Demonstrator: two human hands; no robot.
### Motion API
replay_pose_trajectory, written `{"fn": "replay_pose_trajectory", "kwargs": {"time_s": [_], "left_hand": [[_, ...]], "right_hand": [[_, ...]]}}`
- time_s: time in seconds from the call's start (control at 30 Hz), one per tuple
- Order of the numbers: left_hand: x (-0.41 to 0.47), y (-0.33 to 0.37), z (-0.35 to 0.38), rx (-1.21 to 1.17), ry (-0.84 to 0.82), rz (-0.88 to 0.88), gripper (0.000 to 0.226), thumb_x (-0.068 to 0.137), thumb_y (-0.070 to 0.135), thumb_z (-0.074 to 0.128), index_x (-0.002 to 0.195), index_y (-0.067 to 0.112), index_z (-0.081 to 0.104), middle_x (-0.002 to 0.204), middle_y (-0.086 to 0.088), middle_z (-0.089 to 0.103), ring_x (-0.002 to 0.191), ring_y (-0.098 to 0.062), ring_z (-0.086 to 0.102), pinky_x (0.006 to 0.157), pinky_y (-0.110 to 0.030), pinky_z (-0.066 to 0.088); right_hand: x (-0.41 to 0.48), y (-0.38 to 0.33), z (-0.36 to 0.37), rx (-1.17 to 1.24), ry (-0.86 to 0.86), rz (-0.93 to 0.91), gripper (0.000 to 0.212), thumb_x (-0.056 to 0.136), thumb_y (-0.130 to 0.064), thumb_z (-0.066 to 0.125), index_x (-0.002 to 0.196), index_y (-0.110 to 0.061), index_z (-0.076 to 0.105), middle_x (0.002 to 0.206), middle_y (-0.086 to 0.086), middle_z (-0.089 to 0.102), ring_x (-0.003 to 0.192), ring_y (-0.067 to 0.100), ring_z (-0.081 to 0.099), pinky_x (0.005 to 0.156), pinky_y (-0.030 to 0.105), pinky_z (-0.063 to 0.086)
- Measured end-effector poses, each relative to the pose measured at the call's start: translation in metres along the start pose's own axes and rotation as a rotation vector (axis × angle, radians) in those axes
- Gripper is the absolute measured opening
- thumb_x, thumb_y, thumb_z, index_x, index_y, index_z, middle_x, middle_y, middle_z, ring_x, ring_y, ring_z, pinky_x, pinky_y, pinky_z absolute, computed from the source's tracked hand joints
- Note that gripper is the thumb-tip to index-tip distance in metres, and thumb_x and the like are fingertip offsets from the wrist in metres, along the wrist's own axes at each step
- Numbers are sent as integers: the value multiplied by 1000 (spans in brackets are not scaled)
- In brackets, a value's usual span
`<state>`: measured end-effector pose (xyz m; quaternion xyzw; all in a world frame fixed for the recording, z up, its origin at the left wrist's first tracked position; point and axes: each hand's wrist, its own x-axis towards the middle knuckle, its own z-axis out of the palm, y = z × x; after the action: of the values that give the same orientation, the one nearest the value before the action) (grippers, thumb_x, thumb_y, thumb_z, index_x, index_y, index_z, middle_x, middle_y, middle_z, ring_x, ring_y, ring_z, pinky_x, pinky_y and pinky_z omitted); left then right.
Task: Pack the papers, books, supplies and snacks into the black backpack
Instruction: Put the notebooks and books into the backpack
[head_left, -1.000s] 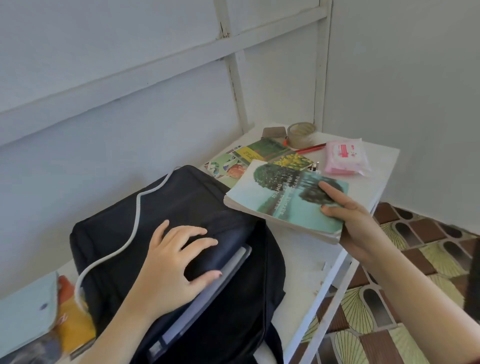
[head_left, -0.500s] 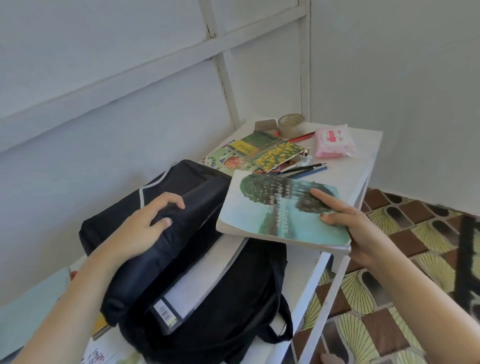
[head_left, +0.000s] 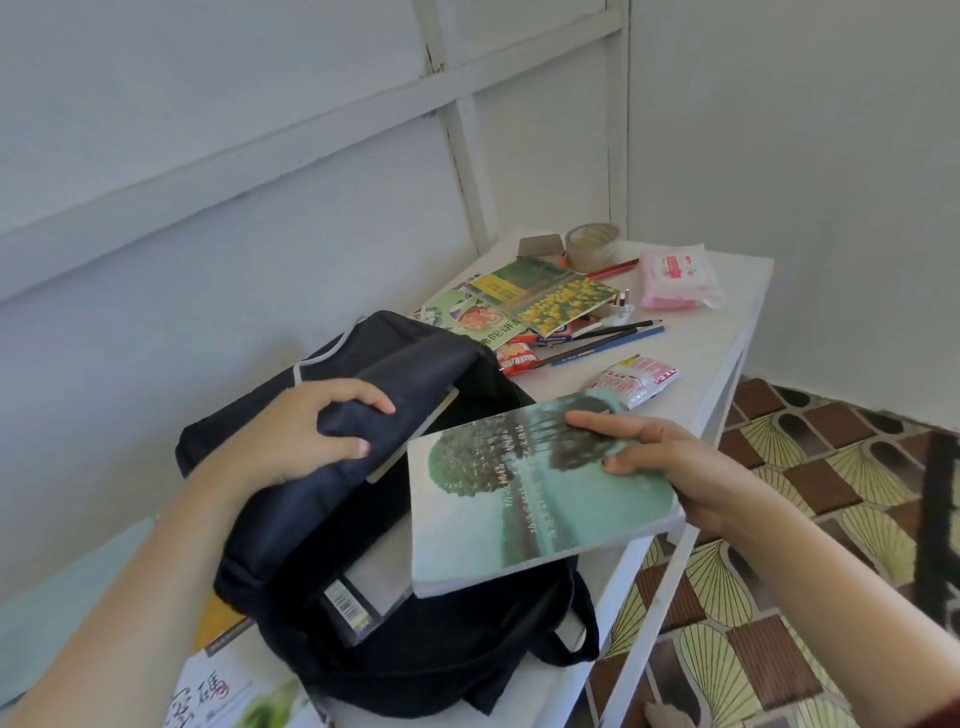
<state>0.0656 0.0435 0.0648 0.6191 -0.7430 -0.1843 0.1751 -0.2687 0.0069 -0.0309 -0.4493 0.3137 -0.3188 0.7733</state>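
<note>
Gripping backpack (head_left: 405, 675) flap with left hand (head_left: 296, 436), fingers curled over it; pinching book (head_left: 519, 519) edge with right hand (head_left: 680, 467), cover up, tilted, just right of the left grip

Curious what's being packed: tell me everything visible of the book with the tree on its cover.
The book is a closed softcover, pale teal, with dark green trees and small print on its cover. The right hand grips one edge, fingers on the cover, holding it tilted over the open black backpack.
</note>
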Motion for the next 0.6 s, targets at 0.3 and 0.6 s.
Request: {"fn": "replay_pose_trajectory", "kwargs": {"time_s": [0.3, 0.6], "left_hand": [[2, 14, -26, -59, 38, 15, 50, 70, -6, 74, 91, 39, 66, 99, 29, 62, 97, 9, 56, 78, 0, 36], [-6, 12, -25, -80, 58, 10, 47, 71, -5, 72, 91, 37, 66, 102, 24, 64, 100, 5, 57, 83, -4, 36]], "right_hand": [[46, 0, 73, 98, 128, -62, 48, 83, 18, 41, 112, -12, 64, 109, 13, 67, 87, 21, 65, 74, 23, 56], [89, 25, 127, 117, -8, 40, 65, 83, 16, 34, 133, -25, 42, 129, 11, 52, 112, 27, 57, 97, 40, 47]]}}
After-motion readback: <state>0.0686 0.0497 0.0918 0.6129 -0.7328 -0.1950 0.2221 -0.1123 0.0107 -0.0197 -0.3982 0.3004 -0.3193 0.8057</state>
